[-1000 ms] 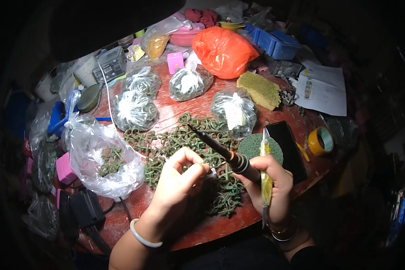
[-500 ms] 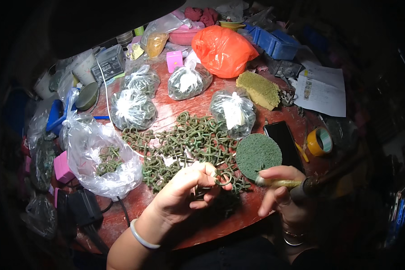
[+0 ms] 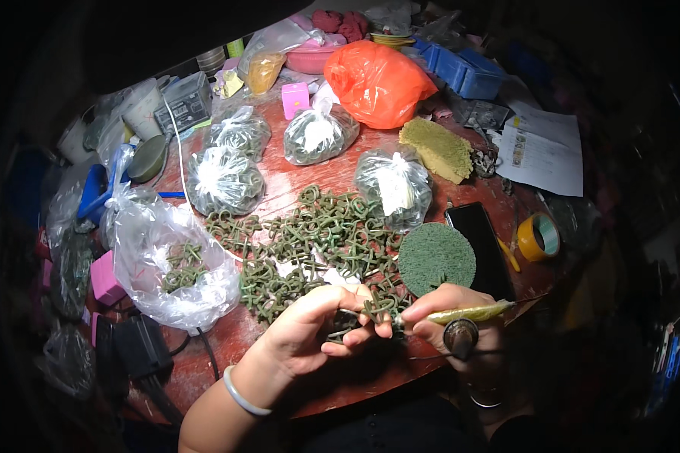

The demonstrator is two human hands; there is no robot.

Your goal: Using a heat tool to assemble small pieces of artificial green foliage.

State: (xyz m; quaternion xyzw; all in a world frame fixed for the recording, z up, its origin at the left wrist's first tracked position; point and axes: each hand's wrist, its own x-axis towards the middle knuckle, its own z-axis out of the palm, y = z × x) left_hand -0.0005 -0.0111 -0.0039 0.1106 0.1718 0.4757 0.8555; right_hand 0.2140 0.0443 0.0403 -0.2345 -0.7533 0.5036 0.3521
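My left hand (image 3: 310, 325), with a pale bangle at the wrist, pinches a small green ring (image 3: 371, 308) between thumb and fingertips; more rings seem tucked in its curled fingers. Close beside it, my right hand (image 3: 476, 371) is closed on a slim yellow-green handled tool (image 3: 468, 311) whose thin dark tip points right. A dark rod-like tool with a round end (image 3: 460, 337) also sits in this hand; its kind is unclear. Beyond both hands spreads a pile of green rings (image 3: 325, 234). A round green textured pad (image 3: 437, 259) lies just past my right hand.
An open clear bag (image 3: 211, 279) with some rings lies left. Tied clear bags (image 3: 225, 183) stand behind the pile, near an orange-red bag (image 3: 378, 83) and a yellow sponge-like block (image 3: 436, 151). To the right are a black phone (image 3: 482, 241), a tape roll (image 3: 538, 237) and a paper sheet (image 3: 544, 155).
My right hand has moved left, up to the ring in my left hand, and the tool in it has turned. The ring's angle has changed in my left fingers.
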